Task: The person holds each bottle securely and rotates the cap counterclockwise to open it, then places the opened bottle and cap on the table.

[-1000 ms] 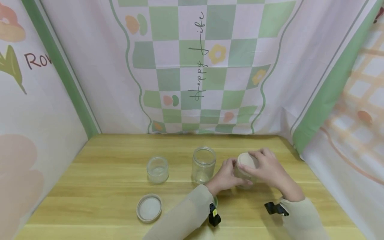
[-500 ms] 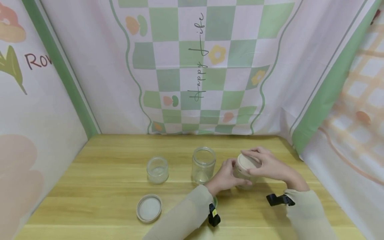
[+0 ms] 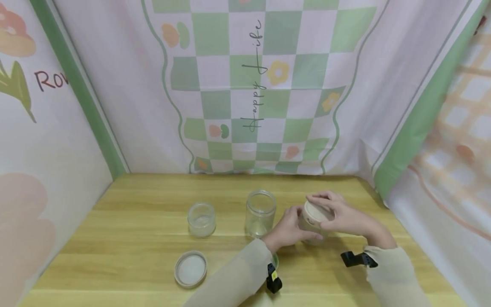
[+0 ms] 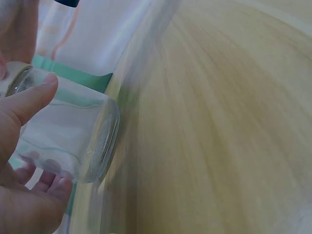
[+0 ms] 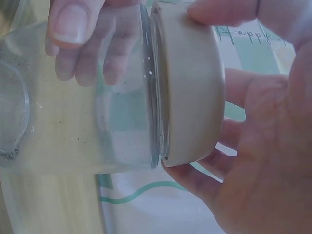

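Observation:
At the right of the table, a clear glass jar (image 5: 73, 122) stands with a cream lid (image 5: 195, 92) on its mouth. My left hand (image 3: 288, 228) grips the jar's body, thumb on the near side and fingers round behind, as the left wrist view also shows on the glass (image 4: 73, 126). My right hand (image 3: 347, 217) holds the lid by its rim, thumb on one side and fingers on the other. In the right wrist view the lid sits slightly askew, with a thin gap between its edge and the jar's rim.
A tall open glass jar (image 3: 261, 213) stands just left of my left hand. Farther left is a short open glass jar (image 3: 201, 220). A cream lid (image 3: 190, 269) lies inside up near the front. A green-edged round thing (image 3: 275, 259) is mostly hidden under my left forearm.
My right hand has turned on the lid, its fingers shifting left over the top and its wrist swinging right. My left hand keeps its grip on the jar.

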Demonstrator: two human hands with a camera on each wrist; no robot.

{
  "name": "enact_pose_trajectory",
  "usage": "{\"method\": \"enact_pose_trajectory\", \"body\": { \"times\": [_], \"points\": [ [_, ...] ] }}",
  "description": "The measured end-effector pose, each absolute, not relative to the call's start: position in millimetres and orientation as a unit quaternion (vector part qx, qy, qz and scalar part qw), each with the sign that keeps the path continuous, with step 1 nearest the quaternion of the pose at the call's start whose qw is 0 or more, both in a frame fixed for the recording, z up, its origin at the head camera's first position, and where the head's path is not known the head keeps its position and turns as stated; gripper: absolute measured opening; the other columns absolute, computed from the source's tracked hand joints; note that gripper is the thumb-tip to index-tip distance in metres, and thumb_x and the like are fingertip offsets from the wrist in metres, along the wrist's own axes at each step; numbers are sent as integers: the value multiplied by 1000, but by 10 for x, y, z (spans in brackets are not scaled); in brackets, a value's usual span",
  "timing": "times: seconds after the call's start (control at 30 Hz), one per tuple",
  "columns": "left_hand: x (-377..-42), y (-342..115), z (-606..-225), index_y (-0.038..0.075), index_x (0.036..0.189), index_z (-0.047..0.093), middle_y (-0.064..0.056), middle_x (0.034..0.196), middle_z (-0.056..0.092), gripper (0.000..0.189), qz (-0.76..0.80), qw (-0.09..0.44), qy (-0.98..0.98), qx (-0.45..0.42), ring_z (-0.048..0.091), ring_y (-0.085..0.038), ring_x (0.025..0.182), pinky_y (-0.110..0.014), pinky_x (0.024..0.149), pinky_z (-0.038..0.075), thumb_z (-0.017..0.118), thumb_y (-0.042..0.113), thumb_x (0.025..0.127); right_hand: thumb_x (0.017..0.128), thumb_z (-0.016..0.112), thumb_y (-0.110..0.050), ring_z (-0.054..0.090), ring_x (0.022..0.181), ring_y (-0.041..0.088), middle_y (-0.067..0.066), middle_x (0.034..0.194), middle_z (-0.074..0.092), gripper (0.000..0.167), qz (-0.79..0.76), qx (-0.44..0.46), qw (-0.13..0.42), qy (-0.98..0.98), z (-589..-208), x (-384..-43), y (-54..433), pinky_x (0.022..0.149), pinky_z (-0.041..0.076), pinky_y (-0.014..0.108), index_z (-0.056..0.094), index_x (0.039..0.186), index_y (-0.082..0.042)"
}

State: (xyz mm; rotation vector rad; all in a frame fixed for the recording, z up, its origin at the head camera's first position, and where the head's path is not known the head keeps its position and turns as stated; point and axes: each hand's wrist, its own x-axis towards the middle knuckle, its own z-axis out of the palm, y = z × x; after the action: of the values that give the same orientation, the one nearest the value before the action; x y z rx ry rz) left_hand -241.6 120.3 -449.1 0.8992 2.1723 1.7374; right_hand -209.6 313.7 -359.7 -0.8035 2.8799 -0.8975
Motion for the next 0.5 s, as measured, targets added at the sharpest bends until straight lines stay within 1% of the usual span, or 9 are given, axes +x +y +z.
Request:
{"method": "enact_pose_trajectory", "body": {
  "times": [0.17,0.23,0.3,0.4,0.5],
  "points": [
    [-2413,1211,-4501,11,136,52,11,123,60,70,591,103,734,318,55,-2,112,-24,102,44,90,22,78,73,77,-12,39,119,37,21,144,40,81,-289,-251,13,924,-3614,-2056,3120,81,46,40,47,147,-2],
    [-2414,1212,-4501,12,135,53,12,121,60,68,591,101,732,323,56,-1,111,-23,101,45,89,22,78,77,78,-16,40,119,38,22,145,39,78,-289,-252,7,924,-3621,-2042,3104,81,47,41,47,147,-3],
    [-2416,1213,-4501,11,134,54,12,120,61,66,593,101,729,328,57,-1,110,-23,100,45,89,21,79,83,78,-20,40,121,40,23,146,38,72,-287,-256,-4,923,-3632,-2026,3083,83,49,46,49,147,-4],
    [-2412,1208,-4499,10,133,53,9,120,61,65,597,111,727,320,57,-5,109,-25,99,47,88,20,79,92,73,-25,41,124,44,24,146,39,62,-289,-257,-23,922,-3647,-1997,3041,86,52,56,50,145,-5],
    [-2396,1195,-4492,11,136,49,7,123,55,71,592,128,742,287,54,-7,111,-27,98,48,89,24,79,98,66,-26,37,128,48,25,147,38,55,-292,-239,-44,925,-3654,-1966,2990,90,46,68,49,145,-3]
  ]
}}
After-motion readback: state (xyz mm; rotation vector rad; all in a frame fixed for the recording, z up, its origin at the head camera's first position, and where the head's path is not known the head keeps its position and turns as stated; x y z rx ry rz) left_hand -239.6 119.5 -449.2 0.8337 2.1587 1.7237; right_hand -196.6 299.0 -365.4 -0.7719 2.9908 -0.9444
